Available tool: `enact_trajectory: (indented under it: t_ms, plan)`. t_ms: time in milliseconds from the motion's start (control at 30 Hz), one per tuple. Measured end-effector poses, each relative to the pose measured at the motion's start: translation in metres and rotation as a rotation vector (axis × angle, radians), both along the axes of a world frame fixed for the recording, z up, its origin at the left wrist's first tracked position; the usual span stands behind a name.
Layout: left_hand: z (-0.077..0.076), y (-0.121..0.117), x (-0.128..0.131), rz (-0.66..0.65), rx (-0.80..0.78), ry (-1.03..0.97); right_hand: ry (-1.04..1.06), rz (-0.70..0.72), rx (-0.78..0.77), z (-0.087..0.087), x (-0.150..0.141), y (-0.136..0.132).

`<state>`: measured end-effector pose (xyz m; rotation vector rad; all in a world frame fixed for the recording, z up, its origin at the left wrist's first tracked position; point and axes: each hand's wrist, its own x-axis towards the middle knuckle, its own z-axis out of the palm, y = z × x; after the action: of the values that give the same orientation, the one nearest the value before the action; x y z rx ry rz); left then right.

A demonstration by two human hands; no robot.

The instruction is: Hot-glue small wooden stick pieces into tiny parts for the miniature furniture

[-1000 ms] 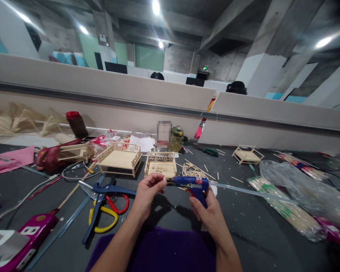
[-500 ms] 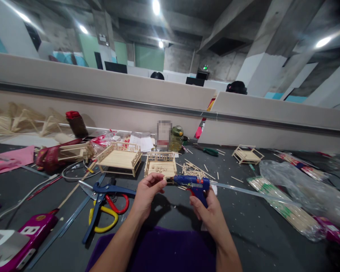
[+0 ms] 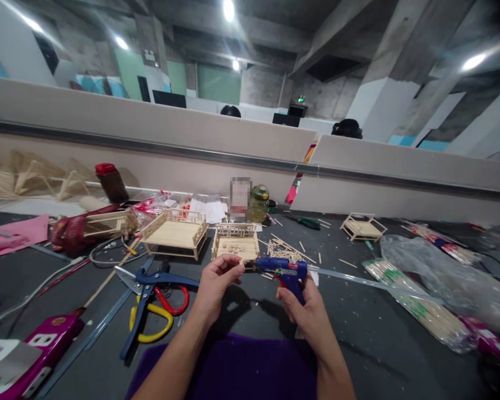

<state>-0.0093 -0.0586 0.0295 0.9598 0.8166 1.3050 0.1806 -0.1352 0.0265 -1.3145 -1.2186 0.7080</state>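
Note:
My right hand [image 3: 302,303] is wrapped round the handle of a blue hot glue gun [image 3: 282,268], with a long clear glue stick [image 3: 358,279] trailing from its back. The nozzle points left, close to the fingertips of my left hand [image 3: 223,280]. Those fingers are pinched on a small pale piece too tiny to name. Just behind them stands a miniature wooden bed [image 3: 235,241] with a railing and several small bits on its slats. A larger miniature bed [image 3: 175,236] is to its left. Loose short sticks [image 3: 283,248] lie behind the glue gun.
Blue cutters [image 3: 148,291], scissors with red and yellow handles [image 3: 152,322] and a magenta tool [image 3: 45,347] lie on the left. Packs of bamboo sticks [image 3: 419,305] and plastic wrap [image 3: 433,266] are on the right. A small wooden frame [image 3: 364,228] stands at the back right.
Almost nothing differs. The view has shifted very slightly, and both hands keep their hold, with the nozzle still by the left fingertips.

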Motion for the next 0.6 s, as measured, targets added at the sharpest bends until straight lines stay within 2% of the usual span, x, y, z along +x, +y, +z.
enact_trajectory:
  t_ms: [233, 333, 400, 500, 600]
  plan:
    - [0.0, -0.001, 0.001, -0.002, 0.024, 0.047, 0.126, 0.093, -0.048, 0.011, -0.008, -0.003]
    - [0.0, 0.0, 0.001, -0.006, 0.021, 0.054, 0.184, 0.071, -0.024, 0.012, -0.008, -0.001]
    - [0.0, 0.0, 0.001, 0.0, 0.012, 0.046, 0.169, -0.017, -0.02, 0.009, -0.002, 0.002]
    - [0.001, 0.001, 0.001, 0.005, 0.006, 0.039, 0.02, -0.278, -0.05, -0.001, 0.018, 0.007]
    - [0.002, 0.0, 0.0, 0.011, 0.006, 0.042, -0.204, -0.488, -0.2, -0.01, 0.039, 0.008]
